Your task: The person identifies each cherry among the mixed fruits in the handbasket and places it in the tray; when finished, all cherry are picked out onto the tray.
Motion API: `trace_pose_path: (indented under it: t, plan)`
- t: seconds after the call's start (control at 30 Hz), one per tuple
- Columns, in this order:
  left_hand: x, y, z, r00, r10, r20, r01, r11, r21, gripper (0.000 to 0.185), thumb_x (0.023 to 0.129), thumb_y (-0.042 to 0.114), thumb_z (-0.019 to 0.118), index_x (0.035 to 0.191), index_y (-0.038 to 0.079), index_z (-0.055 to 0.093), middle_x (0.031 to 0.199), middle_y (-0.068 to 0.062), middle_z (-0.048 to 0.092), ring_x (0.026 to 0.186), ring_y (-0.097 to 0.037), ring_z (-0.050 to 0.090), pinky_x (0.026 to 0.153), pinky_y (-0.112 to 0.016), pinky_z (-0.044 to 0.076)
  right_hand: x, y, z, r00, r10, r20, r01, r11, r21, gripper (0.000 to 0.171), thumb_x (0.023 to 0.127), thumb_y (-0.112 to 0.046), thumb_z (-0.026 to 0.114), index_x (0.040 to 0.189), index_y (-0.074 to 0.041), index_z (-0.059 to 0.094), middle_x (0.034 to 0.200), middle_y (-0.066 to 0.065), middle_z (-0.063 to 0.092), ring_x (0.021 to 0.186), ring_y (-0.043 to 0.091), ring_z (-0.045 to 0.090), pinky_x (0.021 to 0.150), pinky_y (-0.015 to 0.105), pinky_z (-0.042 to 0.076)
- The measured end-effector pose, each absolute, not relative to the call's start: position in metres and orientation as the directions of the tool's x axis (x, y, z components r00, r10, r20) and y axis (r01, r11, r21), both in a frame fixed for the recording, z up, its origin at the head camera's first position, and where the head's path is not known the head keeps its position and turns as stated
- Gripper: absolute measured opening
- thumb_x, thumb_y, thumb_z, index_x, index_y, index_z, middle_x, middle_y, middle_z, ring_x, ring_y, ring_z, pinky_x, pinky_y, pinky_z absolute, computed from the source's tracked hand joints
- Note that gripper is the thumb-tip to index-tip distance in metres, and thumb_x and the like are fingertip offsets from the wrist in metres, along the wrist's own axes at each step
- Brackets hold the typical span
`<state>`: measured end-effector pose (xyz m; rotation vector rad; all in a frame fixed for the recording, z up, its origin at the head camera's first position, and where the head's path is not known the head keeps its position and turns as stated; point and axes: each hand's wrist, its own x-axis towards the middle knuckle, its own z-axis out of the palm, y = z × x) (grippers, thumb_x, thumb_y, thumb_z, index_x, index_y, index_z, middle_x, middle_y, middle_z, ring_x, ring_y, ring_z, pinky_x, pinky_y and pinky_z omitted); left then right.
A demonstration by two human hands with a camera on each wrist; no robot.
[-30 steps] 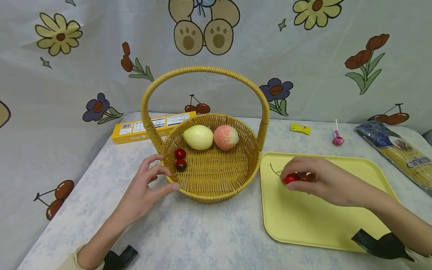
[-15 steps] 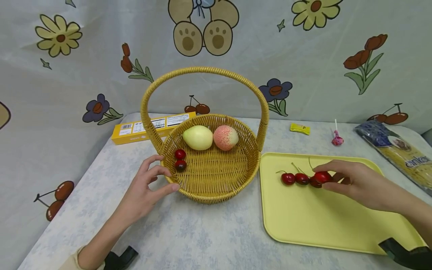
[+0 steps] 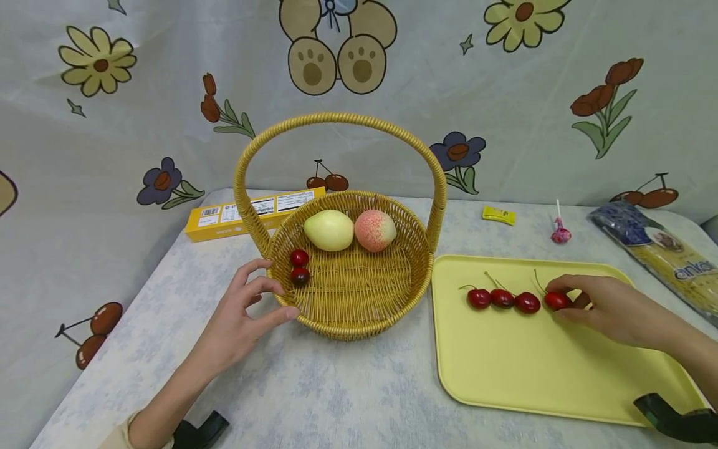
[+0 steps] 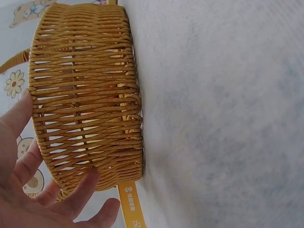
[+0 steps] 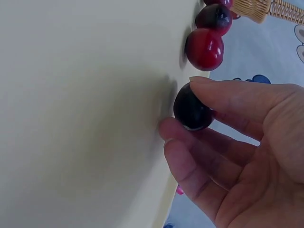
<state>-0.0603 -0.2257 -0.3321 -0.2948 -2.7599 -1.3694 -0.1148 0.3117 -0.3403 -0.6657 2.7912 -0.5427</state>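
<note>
Okay, my left hand [image 3: 238,324] rests relaxed against the basket [image 3: 348,312], fingers [image 4: 80,192] spread on its left wall, gripping nothing. Right of the basket, on the yellow tray [image 3: 533,374], four cherries sit in a row; my right hand [image 3: 608,308] pinches the rightmost cherry [image 3: 557,301] between thumb and fingers [image 5: 228,97], farthest from the basket.

Even, bright light; soft shadows, wrist views slightly blurry.
</note>
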Motion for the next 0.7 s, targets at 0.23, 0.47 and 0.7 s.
trace_pose_path:
  t: [0.23, 0.47, 0.7]
  plan:
    - [-0.0598, -0.2253, -0.3316, -0.980, 0.153, 0.129, 0.195, 0.587, 0.785, 0.022, 0.087, 0.027, 0.079, 0.095, 0.015, 0.062, 0.145, -0.008, 0.035, 0.132, -0.036, 0.037, 0.098, -0.059, 0.040, -0.1138, 0.3109, -0.3428, -0.879, -0.463, -0.114, -0.391, 0.836, -0.384, 0.034, 0.081, -0.006, 0.080, 0.112, -0.003, 0.068, 0.102, 0.003, 0.067, 0.075, 0.001, 0.058, 0.063, 0.024, 0.053]
    - [-0.0599, -0.2257, -0.3327, -0.980, 0.152, 0.125, 0.191, 0.584, 0.789, 0.022, 0.087, 0.027, 0.079, 0.095, 0.015, 0.062, 0.146, -0.008, 0.035, 0.132, -0.036, 0.037, 0.098, -0.060, 0.039, -0.1118, 0.3090, -0.3442, -0.882, -0.454, -0.129, -0.385, 0.851, -0.357, 0.041, 0.080, -0.010, 0.081, 0.116, 0.002, 0.066, 0.104, 0.006, 0.068, 0.077, 0.005, 0.060, 0.064, 0.026, 0.053]
    - [-0.0600, -0.2256, -0.3327, -0.980, 0.150, 0.127, 0.192, 0.583, 0.789, 0.023, 0.087, 0.028, 0.079, 0.095, 0.015, 0.062, 0.146, -0.010, 0.034, 0.132, -0.036, 0.036, 0.098, -0.060, 0.039, -0.1105, 0.3085, -0.3420, -0.888, -0.439, -0.139, -0.371, 0.861, -0.348, 0.044, 0.081, -0.011, 0.081, 0.118, 0.005, 0.064, 0.107, 0.011, 0.068, 0.077, 0.007, 0.060, 0.063, 0.026, 0.052]
